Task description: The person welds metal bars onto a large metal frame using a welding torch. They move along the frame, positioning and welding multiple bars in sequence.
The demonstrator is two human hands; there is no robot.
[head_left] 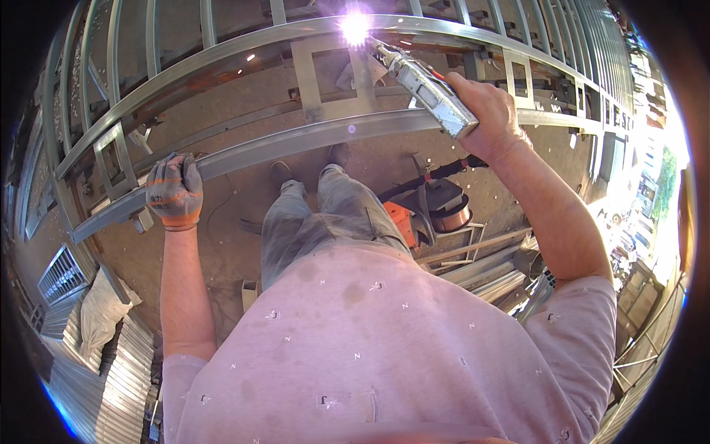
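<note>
1. Holding a silver-coloured welding torch (436,96), a person's bare right grip (484,111) is wrapped around its rear end, while the nozzle points at a white flare (355,29) on the far rail (259,38).

2. Gloved in grey and orange, the left grip (174,191) is curled over the near rail (296,139) toward its left end. The rail crosses in front of the person's legs, with a hollow rectangular panel (306,70) between the two rails.

3. Rigid and seemingly modest in weight, the torch probably feels the drag of a dark cable (446,170) below; its rear body is the sensible hold, well clear of the hot nozzle.

4. Long, stiff and smooth, the near rail looks awkward rather than fragile, perhaps slick to bare skin and sharp at its edges. A gloved hold well apart from the flare suits it.

5. Beyond the legs, a coppery spool (452,220), apparently wound with wire, sits beside an orange machine (400,222). At lower left, a pale sack (103,311) lies over corrugated sheets (122,377), its contents hidden.
</note>
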